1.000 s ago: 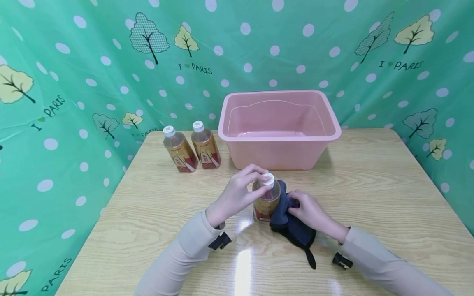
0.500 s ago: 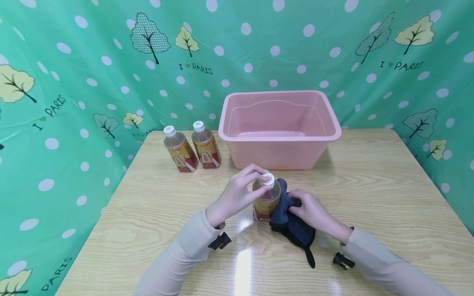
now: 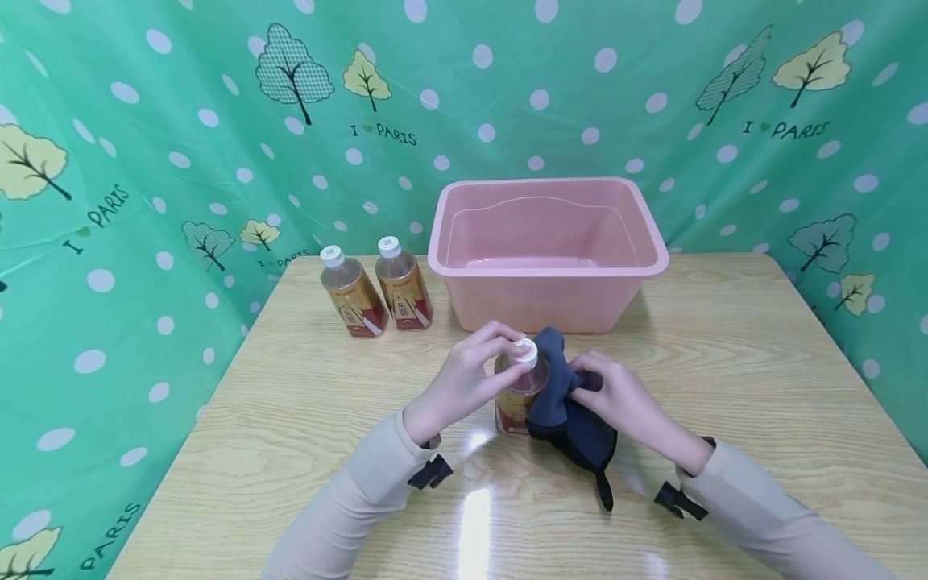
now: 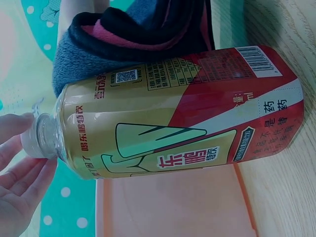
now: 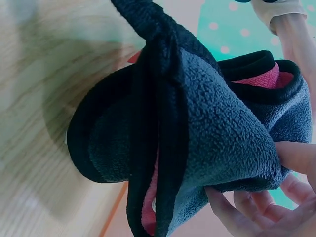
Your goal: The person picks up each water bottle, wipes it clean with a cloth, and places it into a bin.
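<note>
The left hand pinches the white cap of a Dongpeng drink bottle between thumb and fingers; the cap sits at the hand's 3 o'clock in the head view, the upright body below it towards 4 to 5 o'clock. The right hand grips a folded blue-grey terry cloth with black binding and a pink inner side, thumb on one face and fingers on the other. The cloth lies at that hand's 8 to 9 o'clock, against the bottle's side, its black hanging loop trailing to 6 o'clock. From the held bottle, a pink plastic tub stands at 12 to 1 o'clock, and two matching bottles stand close together at 10 to 11 o'clock on the wood-grain table.
</note>
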### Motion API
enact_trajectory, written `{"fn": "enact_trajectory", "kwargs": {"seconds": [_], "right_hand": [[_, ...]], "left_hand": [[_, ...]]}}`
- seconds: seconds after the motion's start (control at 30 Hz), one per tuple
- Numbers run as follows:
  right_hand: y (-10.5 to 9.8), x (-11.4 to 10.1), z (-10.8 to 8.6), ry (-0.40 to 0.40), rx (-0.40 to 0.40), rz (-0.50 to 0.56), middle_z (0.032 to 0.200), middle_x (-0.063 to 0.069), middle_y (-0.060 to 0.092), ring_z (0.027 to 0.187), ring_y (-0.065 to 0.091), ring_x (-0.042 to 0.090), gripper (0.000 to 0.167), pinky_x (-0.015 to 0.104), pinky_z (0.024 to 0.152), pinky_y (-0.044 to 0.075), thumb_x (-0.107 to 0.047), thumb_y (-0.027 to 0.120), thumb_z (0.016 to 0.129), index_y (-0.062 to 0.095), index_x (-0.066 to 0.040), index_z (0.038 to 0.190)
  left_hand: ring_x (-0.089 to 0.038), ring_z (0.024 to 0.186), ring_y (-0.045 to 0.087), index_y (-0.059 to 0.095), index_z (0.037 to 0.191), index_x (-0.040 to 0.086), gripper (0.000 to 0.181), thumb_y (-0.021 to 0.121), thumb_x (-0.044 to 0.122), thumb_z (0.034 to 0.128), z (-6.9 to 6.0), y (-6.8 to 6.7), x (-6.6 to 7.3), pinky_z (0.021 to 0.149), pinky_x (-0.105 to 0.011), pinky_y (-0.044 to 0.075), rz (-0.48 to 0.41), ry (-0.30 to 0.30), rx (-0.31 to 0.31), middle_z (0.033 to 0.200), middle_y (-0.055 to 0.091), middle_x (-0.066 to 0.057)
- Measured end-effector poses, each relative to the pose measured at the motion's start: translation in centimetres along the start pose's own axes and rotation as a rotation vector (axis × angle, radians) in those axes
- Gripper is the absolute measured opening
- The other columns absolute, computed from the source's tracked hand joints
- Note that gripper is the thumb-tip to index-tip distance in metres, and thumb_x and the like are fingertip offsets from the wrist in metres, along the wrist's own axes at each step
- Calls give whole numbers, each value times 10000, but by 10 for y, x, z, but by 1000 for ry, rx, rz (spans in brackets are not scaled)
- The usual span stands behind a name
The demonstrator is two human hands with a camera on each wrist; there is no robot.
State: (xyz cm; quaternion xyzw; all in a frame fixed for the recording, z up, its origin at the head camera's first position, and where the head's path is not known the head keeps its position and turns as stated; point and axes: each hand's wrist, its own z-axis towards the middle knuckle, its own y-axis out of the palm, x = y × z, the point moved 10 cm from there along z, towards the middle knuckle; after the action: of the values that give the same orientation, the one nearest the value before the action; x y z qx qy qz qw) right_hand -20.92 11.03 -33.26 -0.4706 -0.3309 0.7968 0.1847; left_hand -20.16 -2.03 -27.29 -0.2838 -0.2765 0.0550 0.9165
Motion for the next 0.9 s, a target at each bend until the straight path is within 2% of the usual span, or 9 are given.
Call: {"fn": "enact_trajectory", "kwargs": {"seconds": [0.37, 0.7, 0.9], "right_hand": [[3, 5, 1, 18, -19, -1, 805, 16, 586, 737, 538, 151, 210, 299, 630, 471, 99, 668, 675, 624, -59, 807], [20, 21, 0, 47, -79, 1, 794, 15, 576, 740, 535, 154, 214, 306, 634, 465, 101, 662, 671, 615, -66, 798], [29, 30, -2, 54, -99, 11, 816, 30, 573, 774, 550, 169, 209, 324, 672, 479, 94, 667, 668, 624, -30, 832]], "left_hand": [[-142, 873, 581, 639, 838, 1, 117, 692, 23, 736, 1, 1, 0, 798, -166, 452, -2, -3, -4, 915, 584, -80], [-117, 829, 576, 641, 834, 4, 116, 697, 34, 737, 0, 0, 0, 739, -155, 461, 11, -10, -6, 915, 578, -73], [-112, 821, 574, 639, 834, 4, 112, 692, 34, 741, 0, 1, 0, 725, -165, 471, 11, -18, -12, 923, 577, -74]]}}
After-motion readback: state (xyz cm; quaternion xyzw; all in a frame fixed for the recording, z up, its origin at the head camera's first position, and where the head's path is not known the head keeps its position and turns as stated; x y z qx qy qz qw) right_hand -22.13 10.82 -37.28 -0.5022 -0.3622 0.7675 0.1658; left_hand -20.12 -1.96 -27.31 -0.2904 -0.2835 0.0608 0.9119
